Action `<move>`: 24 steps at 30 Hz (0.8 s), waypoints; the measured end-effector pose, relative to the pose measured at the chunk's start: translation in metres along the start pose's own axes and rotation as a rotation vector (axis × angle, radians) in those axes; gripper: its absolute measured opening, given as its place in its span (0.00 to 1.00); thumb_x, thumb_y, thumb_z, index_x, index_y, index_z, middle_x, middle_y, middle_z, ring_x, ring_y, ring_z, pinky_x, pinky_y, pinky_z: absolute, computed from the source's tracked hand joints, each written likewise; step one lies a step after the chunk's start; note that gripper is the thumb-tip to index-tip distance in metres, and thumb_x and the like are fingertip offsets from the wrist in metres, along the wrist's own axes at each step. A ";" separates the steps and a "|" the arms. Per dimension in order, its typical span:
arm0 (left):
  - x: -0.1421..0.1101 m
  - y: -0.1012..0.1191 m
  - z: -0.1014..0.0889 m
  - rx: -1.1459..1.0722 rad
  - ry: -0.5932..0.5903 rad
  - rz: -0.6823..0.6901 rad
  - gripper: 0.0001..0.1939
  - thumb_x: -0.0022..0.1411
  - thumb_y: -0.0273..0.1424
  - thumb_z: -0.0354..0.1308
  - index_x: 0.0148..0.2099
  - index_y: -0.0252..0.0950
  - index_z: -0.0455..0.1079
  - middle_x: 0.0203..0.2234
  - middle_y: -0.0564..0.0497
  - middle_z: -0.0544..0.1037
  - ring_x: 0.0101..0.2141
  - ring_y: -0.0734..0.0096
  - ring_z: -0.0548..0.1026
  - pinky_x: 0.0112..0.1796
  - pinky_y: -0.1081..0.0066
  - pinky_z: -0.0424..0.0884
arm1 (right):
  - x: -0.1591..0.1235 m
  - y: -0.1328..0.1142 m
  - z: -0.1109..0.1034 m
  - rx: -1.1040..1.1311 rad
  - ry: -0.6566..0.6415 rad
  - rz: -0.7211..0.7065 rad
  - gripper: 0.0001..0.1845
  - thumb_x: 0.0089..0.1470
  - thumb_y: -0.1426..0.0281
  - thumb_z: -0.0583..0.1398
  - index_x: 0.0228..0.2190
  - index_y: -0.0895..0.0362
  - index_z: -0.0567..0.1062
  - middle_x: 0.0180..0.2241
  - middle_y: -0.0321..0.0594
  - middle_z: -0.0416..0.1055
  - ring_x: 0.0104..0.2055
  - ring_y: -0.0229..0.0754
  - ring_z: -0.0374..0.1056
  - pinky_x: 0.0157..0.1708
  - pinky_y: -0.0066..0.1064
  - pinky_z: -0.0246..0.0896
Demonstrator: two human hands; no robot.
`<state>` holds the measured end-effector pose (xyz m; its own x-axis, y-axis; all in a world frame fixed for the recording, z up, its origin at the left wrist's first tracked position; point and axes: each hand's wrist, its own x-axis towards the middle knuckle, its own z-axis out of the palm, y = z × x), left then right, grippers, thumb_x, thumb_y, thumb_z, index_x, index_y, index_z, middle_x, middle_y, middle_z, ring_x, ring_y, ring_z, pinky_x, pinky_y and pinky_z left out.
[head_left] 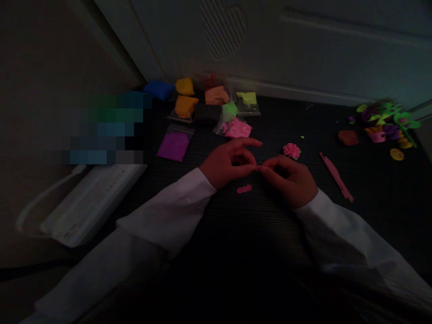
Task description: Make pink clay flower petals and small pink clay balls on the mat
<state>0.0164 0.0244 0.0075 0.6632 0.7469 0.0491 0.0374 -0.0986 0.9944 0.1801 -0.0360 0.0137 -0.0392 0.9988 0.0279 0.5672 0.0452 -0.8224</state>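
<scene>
A tiny pink piece of modelling clay is pinched between my two hands over the dark table. My left hand grips it between thumb and a curled finger, with the index finger stretched out above. My right hand holds its other side between thumb and fingertip. Just below my left hand lies a flat pink strip of overlapping clay discs. Behind my right hand sits a pink clay flower with bits of green at its edge. To the right are long pink modelling tools.
Bags of coloured clay, among them purple, pink and orange, lie along the back by a pale panel. A white power strip is at left. Finished clay pieces and a brown lump are at right.
</scene>
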 end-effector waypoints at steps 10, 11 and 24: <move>-0.001 0.001 0.002 0.062 -0.041 -0.009 0.24 0.46 0.22 0.54 0.48 0.33 0.57 0.25 0.54 0.70 0.28 0.78 0.69 0.32 0.75 0.65 | 0.001 -0.005 -0.002 -0.119 0.005 -0.169 0.05 0.45 0.68 0.57 0.23 0.58 0.69 0.24 0.36 0.64 0.26 0.34 0.59 0.26 0.28 0.54; -0.001 0.001 0.002 0.061 -0.044 -0.005 0.24 0.45 0.22 0.54 0.48 0.34 0.57 0.24 0.54 0.69 0.28 0.78 0.69 0.32 0.75 0.65 | 0.002 -0.005 -0.002 -0.126 0.001 -0.182 0.05 0.45 0.69 0.57 0.23 0.58 0.69 0.25 0.36 0.64 0.27 0.34 0.59 0.27 0.28 0.54; 0.000 -0.002 -0.002 0.057 0.006 0.018 0.21 0.49 0.25 0.52 0.48 0.33 0.58 0.28 0.52 0.69 0.29 0.78 0.68 0.31 0.74 0.65 | -0.011 -0.002 0.002 -0.318 -0.023 -0.104 0.06 0.42 0.67 0.58 0.20 0.56 0.70 0.29 0.39 0.63 0.35 0.41 0.58 0.37 0.38 0.52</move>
<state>0.0147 0.0257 0.0060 0.6599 0.7483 0.0673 0.0682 -0.1489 0.9865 0.1780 -0.0467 0.0137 -0.1274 0.9881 0.0866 0.7873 0.1539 -0.5970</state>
